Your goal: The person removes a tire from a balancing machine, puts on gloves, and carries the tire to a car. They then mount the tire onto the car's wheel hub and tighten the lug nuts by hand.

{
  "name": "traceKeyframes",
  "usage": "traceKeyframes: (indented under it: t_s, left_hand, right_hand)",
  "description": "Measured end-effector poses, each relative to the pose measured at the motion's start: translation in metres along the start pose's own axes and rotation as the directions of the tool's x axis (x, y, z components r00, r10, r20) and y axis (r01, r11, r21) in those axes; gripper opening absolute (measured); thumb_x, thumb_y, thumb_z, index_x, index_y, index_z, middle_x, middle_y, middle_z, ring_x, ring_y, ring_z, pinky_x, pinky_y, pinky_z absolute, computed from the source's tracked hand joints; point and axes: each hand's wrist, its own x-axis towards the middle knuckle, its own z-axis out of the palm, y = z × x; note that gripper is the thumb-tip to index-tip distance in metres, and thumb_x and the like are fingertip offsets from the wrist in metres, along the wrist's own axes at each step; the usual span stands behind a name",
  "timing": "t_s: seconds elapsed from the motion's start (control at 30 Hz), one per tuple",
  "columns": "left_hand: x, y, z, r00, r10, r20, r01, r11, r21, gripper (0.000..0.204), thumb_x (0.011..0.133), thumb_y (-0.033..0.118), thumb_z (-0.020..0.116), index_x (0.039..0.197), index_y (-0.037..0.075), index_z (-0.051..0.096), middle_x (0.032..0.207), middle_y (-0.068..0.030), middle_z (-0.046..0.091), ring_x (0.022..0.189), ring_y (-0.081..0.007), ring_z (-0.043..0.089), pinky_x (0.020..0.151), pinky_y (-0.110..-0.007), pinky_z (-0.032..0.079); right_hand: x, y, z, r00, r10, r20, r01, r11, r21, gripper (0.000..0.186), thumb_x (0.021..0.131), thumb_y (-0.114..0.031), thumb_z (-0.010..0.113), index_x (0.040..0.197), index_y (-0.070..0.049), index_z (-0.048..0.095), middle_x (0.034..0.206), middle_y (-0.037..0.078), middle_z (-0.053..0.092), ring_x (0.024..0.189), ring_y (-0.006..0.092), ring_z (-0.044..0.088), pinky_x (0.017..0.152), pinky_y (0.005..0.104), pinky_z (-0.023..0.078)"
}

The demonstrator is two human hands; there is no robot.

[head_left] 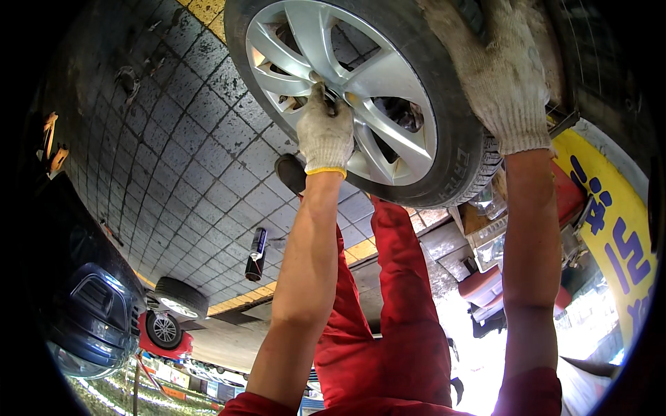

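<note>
A car wheel with a silver spoked rim [388, 76] and a black tyre [454, 163] fills the top of the view. My left hand [325, 132], in a white knit glove, is at the wheel's hub, its fingers pinched around a small metal lug nut [326, 89] between the spokes. My right hand [510, 76], also gloved, lies over the tyre's tread at the upper right and grips it. Both bare forearms rise from the lower edge. My legs in red trousers [395, 312] show between them, with a dark shoe [290, 173] under the wheel.
Dark tiled floor [187, 159] with yellow lines spreads to the left. A spray can [257, 253] lies on it. Two loose wheels [177, 301] sit by a dark car [83, 305] at the left. A yellow sign [617, 229] and red equipment [485, 284] stand at the right.
</note>
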Motion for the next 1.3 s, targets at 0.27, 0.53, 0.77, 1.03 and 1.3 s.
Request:
traceKeyframes:
  t_s: [0.27,0.53,0.77,1.03,1.3]
  left_hand:
    - [0.009,-0.015,-0.017,0.99,0.065,0.124,-0.053,0.994,-0.098,0.065,0.092,0.035,0.078,0.148,0.005,0.064,0.121,-0.0201,0.077,0.11,-0.0349,0.076,0.097,-0.042,0.058]
    - [0.015,-0.005,-0.026,0.983,0.002,0.186,0.003,1.0,-0.027,0.063,0.09,0.032,0.081,0.143,0.002,0.065,0.115,-0.0183,0.079,0.109,-0.0344,0.076,0.097,-0.042,0.058]
    - [0.015,0.001,-0.024,0.984,0.013,0.179,-0.019,0.999,0.027,0.065,0.09,0.036,0.082,0.144,0.004,0.064,0.112,-0.0172,0.079,0.109,-0.0355,0.076,0.095,-0.044,0.059]
    - [-0.002,-0.034,-0.003,0.969,0.244,0.039,-0.237,0.963,-0.128,0.055,0.103,0.032,0.067,0.15,0.005,0.056,0.115,-0.0253,0.076,0.108,-0.0406,0.075,0.095,-0.046,0.057]
    - [0.018,-0.036,0.003,0.977,-0.096,0.188,0.172,0.877,-0.449,0.054,0.103,0.043,0.068,0.134,0.001,0.057,0.114,-0.0144,0.071,0.099,-0.0214,0.067,0.095,-0.036,0.054]
  right_hand:
    - [-0.001,0.001,0.001,1.0,0.031,0.004,-0.031,0.999,-0.015,0.057,0.097,-0.037,0.079,0.141,-0.005,0.063,0.134,0.021,0.069,0.128,0.0394,0.065,0.11,0.0458,0.051]
    - [0.0,-0.001,0.0,1.0,0.004,0.019,-0.003,0.999,-0.046,0.055,0.099,-0.036,0.078,0.14,-0.002,0.063,0.131,0.023,0.069,0.125,0.0395,0.065,0.108,0.0461,0.051]
    - [0.002,0.008,0.002,0.999,-0.013,0.039,0.011,0.999,0.034,0.058,0.099,-0.038,0.077,0.142,-0.002,0.062,0.135,0.025,0.067,0.128,0.0415,0.063,0.11,0.0472,0.05]
    - [0.002,0.011,0.001,0.999,0.007,0.041,-0.007,1.0,0.011,0.061,0.1,-0.041,0.076,0.144,-0.002,0.06,0.137,0.025,0.066,0.131,0.0415,0.062,0.113,0.048,0.049]
    - [0.002,0.009,0.003,1.0,-0.014,0.024,0.013,0.999,0.035,0.059,0.098,-0.039,0.077,0.142,-0.003,0.062,0.133,0.023,0.068,0.127,0.0401,0.064,0.111,0.0461,0.05]
